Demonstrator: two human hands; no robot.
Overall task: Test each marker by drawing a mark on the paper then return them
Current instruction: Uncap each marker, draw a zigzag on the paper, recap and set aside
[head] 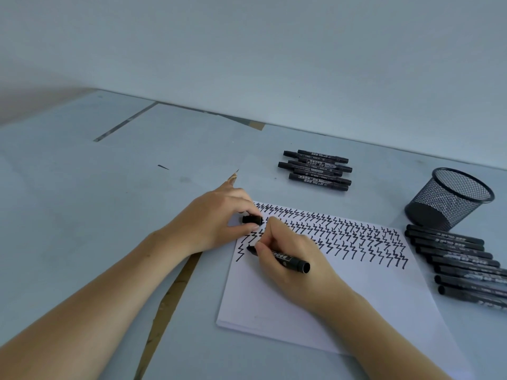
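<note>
The right hand [290, 250] pinches a slim black marker [282, 259] between thumb and curled fingers, its uncapped tip down on the left edge of the white paper [315, 303], its round blunt rear end pointing near and right. The paper is a thin stack of smooth matte sheets lying flat on the pale blue-grey bench [82, 201]; its far half is filled with close rows of sharp black zigzag marks [343, 237], and one taller zigzag stands at the left margin just beside the tip. The left hand [216, 215] rests at the paper's far left corner, fingers curled, pinching a short black cap [251, 219] between thumb and fingertips. Far of the paper, well apart from it, lies a small heap of black cylindrical markers [318, 170] with pale printed labels, lying roughly parallel. At the right edge a fanned row of like markers [461, 261] lies side by side on the bench, just beside a black wire-mesh pen cup [450, 198], round and open-topped, which lies tipped with its mouth toward the far right. A brown strip of bare board [170, 297] shows between the bench's pale sheets under the left forearm.
</note>
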